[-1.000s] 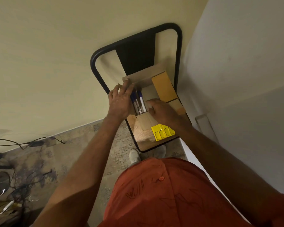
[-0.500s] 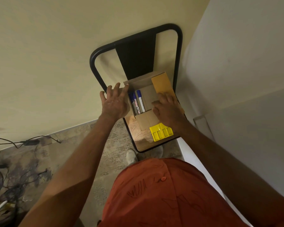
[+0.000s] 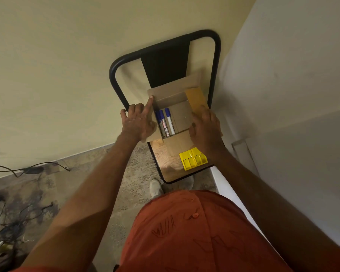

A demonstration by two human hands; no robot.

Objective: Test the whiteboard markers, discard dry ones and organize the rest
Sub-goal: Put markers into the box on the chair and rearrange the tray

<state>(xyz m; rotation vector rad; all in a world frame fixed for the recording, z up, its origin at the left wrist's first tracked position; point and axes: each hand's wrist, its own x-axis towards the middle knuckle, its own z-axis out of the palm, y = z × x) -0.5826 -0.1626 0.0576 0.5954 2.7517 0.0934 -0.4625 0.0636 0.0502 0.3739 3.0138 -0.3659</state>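
An open cardboard box (image 3: 182,114) sits on the seat of a black-framed chair (image 3: 165,161). Inside it, against the left wall, lie blue-capped whiteboard markers (image 3: 164,122) side by side. My left hand (image 3: 138,122) presses flat on the box's left flap, index finger stretched toward the far left corner. My right hand (image 3: 206,128) rests on the right flap and holds it down. Neither hand has a marker in it.
A yellow plastic tray with slots (image 3: 192,159) lies on the seat just in front of the box. The chair back (image 3: 165,65) stands against a cream wall. A white board edge (image 3: 230,193) runs along the right. Cables (image 3: 29,169) lie on the floor at left.
Both hands moved apart from the box's middle onto its side flaps, spreading them outward. The markers inside are now fully in view.
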